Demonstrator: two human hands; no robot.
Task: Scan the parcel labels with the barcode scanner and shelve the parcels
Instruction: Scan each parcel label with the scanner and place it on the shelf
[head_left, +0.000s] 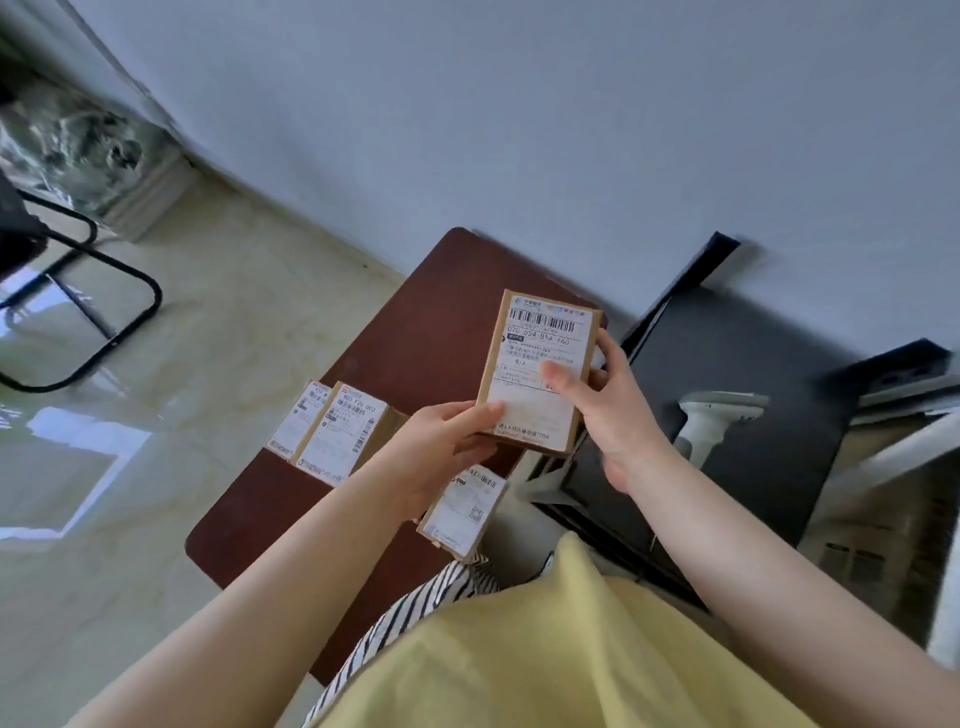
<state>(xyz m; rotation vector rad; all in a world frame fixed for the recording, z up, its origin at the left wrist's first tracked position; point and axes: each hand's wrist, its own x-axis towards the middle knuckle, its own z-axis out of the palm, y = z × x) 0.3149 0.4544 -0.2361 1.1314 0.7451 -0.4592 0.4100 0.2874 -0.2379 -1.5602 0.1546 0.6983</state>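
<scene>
Two small parcels (332, 428) lie on the brown worktop (415, 332), labels up; one reads "905 726 003". The left hand (441, 441) grasps the bottom of the held parcel (537, 374), and the right hand (602, 395) grasps its side, label up, probably for scanning. It reads "070 054 B14". The white scanner (711, 421) waits on the right.

Held up over the counter (415, 332), one parcel (537, 374), left hand (441, 441) at its near corner, right hand (608, 405) on its right edge. Two more parcels (337, 431) side by side at the counter's left edge, another parcel (462, 512) nearer the body. Barcode scanner (711, 421) off right, on the lower surface (753, 353) beside the counter
</scene>
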